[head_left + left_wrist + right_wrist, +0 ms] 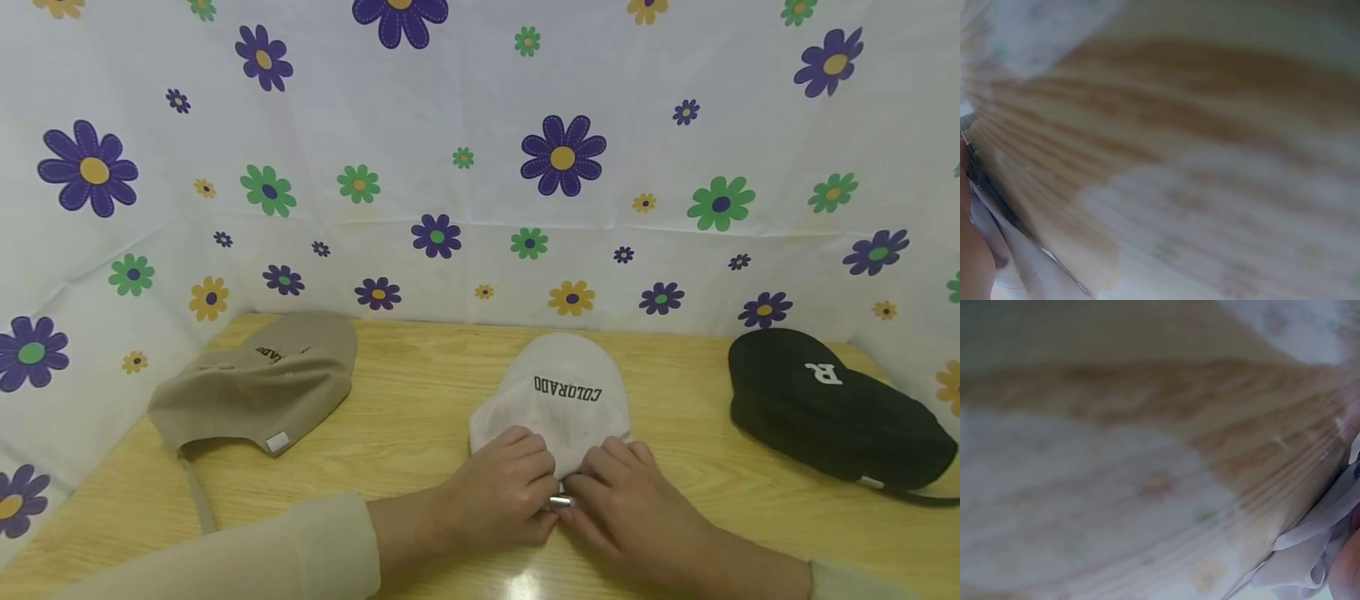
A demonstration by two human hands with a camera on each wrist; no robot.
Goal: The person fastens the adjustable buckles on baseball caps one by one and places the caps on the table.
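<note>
A white baseball cap (564, 417) with dark COLORADO lettering lies at the middle front of the table, its lettering upside down in the head view. At its near edge is a strap with a small silver buckle (560, 502). My left hand (504, 492) grips the strap just left of the buckle, fingers curled over the cap's edge. From the other side my right hand (628, 508) pinches the strap close to the buckle. Pale cap fabric (1029, 262) shows at the lower left of the left wrist view; more fabric (1294, 565) appears lower right in the right wrist view.
A beige cap (255, 387) lies at the left, its strap hanging toward the near side. On the right sits a black cap (828, 412) with a white letter R. Behind the wooden table (420, 400) hangs a flowered white cloth (465, 108).
</note>
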